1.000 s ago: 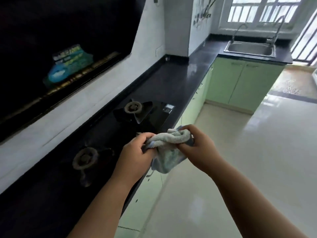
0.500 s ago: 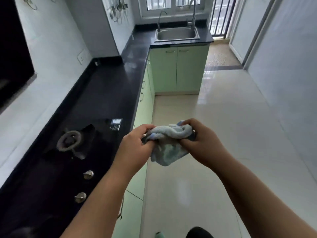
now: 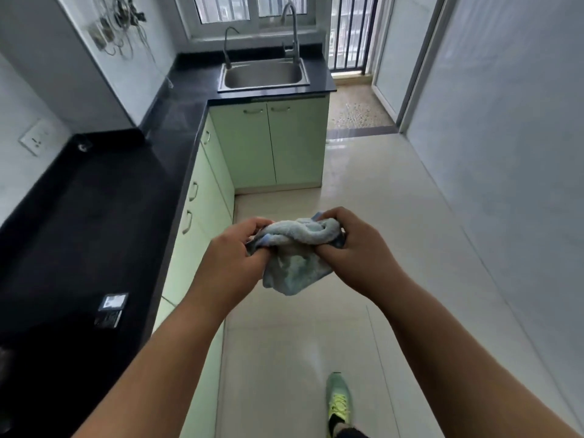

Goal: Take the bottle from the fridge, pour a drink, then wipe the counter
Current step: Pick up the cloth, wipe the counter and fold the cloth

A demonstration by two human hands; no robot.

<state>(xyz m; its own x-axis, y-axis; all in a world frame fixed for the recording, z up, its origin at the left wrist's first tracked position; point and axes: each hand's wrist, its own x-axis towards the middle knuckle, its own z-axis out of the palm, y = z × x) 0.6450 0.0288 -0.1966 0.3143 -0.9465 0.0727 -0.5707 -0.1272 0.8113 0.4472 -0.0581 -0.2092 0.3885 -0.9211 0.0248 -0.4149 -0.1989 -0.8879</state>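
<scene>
A crumpled light blue cloth hangs in front of me over the floor, bunched between both hands. My left hand grips its left end with curled fingers. My right hand grips the right end the same way. The black counter runs along my left, apart from the cloth. No bottle, glass or fridge is in view.
A steel sink with two taps sits at the far end under the window. Green cabinets line the counter's front. A black hob's corner with a label lies at lower left. My shoe stands on the glossy tile floor. A white wall runs along the right.
My view has swung right, from the hob and range hood toward the sink and the floor. Both hands keep gripping the cloth in much the same pose.
</scene>
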